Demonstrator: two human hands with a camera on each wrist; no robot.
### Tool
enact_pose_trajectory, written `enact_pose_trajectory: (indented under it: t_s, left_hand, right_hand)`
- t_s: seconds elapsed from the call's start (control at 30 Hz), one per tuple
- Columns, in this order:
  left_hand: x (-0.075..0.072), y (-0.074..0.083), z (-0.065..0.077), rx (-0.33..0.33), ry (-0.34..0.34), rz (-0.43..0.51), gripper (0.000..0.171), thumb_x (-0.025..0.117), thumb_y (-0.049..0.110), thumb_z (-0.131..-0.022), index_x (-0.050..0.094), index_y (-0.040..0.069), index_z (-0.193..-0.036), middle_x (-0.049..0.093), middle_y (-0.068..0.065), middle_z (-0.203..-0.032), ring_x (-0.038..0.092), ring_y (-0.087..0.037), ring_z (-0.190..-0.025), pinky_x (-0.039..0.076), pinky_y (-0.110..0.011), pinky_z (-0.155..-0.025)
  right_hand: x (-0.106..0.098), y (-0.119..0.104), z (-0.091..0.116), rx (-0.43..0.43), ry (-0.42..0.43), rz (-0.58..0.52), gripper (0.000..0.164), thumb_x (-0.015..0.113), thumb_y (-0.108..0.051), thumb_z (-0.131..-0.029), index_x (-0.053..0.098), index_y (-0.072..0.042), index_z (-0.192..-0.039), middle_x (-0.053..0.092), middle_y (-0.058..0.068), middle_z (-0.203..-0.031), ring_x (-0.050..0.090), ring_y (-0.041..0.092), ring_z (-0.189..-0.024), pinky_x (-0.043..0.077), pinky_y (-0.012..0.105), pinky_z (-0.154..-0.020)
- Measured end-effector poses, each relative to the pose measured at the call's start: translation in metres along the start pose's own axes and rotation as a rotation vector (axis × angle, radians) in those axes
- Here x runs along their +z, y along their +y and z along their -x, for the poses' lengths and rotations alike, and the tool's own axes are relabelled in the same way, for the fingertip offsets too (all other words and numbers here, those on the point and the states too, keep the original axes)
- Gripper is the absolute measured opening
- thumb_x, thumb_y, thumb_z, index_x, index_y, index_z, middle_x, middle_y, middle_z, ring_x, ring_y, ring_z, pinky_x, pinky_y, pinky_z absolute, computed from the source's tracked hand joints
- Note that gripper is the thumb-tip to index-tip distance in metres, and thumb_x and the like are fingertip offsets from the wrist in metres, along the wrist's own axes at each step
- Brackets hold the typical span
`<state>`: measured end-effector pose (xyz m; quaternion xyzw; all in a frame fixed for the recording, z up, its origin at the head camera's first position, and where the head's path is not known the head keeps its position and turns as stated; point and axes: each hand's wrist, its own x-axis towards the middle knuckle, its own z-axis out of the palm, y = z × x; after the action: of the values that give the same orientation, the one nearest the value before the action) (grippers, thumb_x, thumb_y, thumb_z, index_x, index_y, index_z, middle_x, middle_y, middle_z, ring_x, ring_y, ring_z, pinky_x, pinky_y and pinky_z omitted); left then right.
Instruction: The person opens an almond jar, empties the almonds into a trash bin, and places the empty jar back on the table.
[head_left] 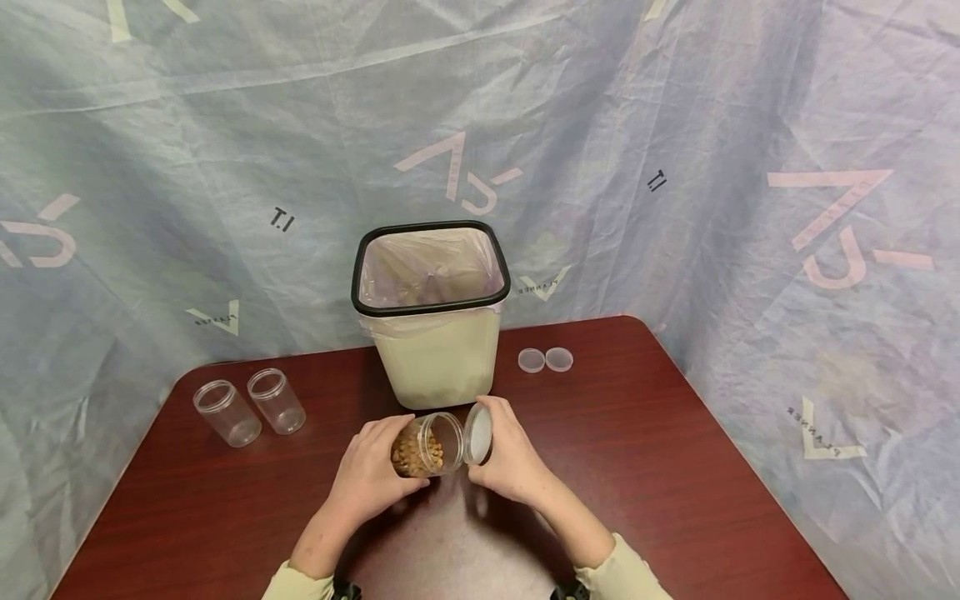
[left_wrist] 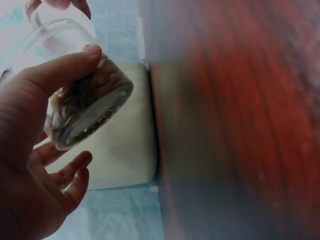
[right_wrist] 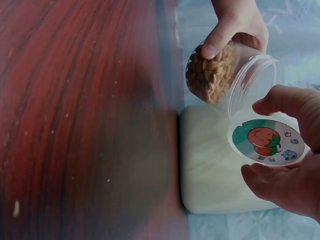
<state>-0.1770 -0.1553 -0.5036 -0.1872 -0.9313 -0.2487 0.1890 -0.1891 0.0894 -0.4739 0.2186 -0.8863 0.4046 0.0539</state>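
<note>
1. The left hand (head_left: 371,475) is wrapped round a clear round plastic jar of tan nuts or grains (head_left: 422,448), thumb on top and fingers curled underneath. It holds the jar tipped on its side above the dark red wooden desk (head_left: 675,467), just in front of the cream square waste bin with the black rim and plastic liner (head_left: 435,358).

2. The right hand (head_left: 510,458) pinches the jar's round clear plastic lid (head_left: 477,434) between thumb and fingers, right at the jar's open mouth. The lid looks free of the threads, and the right wrist view shows a tomato sticker on its face (right_wrist: 267,142).

3. Judging from this, the lid is just coming away. To do it well, the left hand should keep its firm grip low on the jar body, since the contents lie heaped toward the base while the mouth points sideways.

4. The lid is best drawn straight off, away from the rim, so that it does not catch and jolt the jar.

5. Two flat clear lids (head_left: 545,360) lie on the desk to the right of the bin. Two empty clear jars (head_left: 249,407) lie tilted to its left.
</note>
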Motion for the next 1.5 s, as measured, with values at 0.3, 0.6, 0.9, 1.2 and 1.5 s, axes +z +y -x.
enact_pose_trajectory:
  t_s: [0.3,0.6,0.9,1.2,1.5]
  left_hand:
    - [0.0,0.0,-0.001,-0.004,0.005,0.019,0.093,0.094,0.041,-0.047,0.059,0.011,-0.128,0.06,-0.002,-0.124,0.054,-0.023,-0.11,0.043,-0.046,-0.089]
    - [0.003,0.0,-0.001,0.0,0.014,0.025,0.094,0.094,0.042,-0.047,0.059,0.012,-0.129,0.06,0.0,-0.124,0.054,-0.021,-0.11,0.043,-0.044,-0.089]
    - [0.005,0.001,-0.001,-0.008,0.0,0.039,0.094,0.094,0.041,-0.047,0.059,0.012,-0.129,0.059,-0.001,-0.125,0.054,-0.022,-0.111,0.043,-0.045,-0.091]
    - [0.005,0.002,0.0,-0.018,-0.013,0.045,0.094,0.094,0.042,-0.048,0.058,0.013,-0.13,0.059,-0.001,-0.125,0.054,-0.022,-0.111,0.043,-0.045,-0.091]
    - [0.005,0.004,-0.002,-0.018,-0.03,0.052,0.094,0.094,0.042,-0.048,0.058,0.013,-0.13,0.059,-0.001,-0.126,0.053,-0.021,-0.112,0.042,-0.044,-0.093]
  right_hand:
    - [-0.002,0.008,0.003,0.038,0.067,-0.011,0.092,0.087,-0.009,-0.059,0.038,-0.009,-0.137,0.053,0.009,-0.124,0.055,0.025,-0.108,0.047,0.042,-0.088]
    - [-0.004,0.02,0.003,0.098,0.218,-0.082,0.092,0.092,-0.016,-0.053,0.043,-0.011,-0.13,0.056,0.007,-0.122,0.056,0.023,-0.106,0.046,0.042,-0.087]
    - [-0.01,0.03,0.006,0.109,0.255,-0.138,0.091,0.086,-0.011,-0.058,0.041,-0.007,-0.137,0.054,0.011,-0.128,0.056,0.029,-0.108,0.044,0.047,-0.089]
    - [-0.015,0.04,0.01,0.196,0.26,-0.212,0.091,0.092,-0.012,-0.06,0.045,-0.009,-0.137,0.051,0.007,-0.135,0.051,0.027,-0.118,0.041,0.046,-0.096]
    - [-0.019,0.045,0.013,0.238,0.317,-0.165,0.091,0.092,-0.017,-0.058,0.049,-0.012,-0.138,0.053,0.006,-0.129,0.04,0.026,-0.117,0.028,0.052,-0.095]
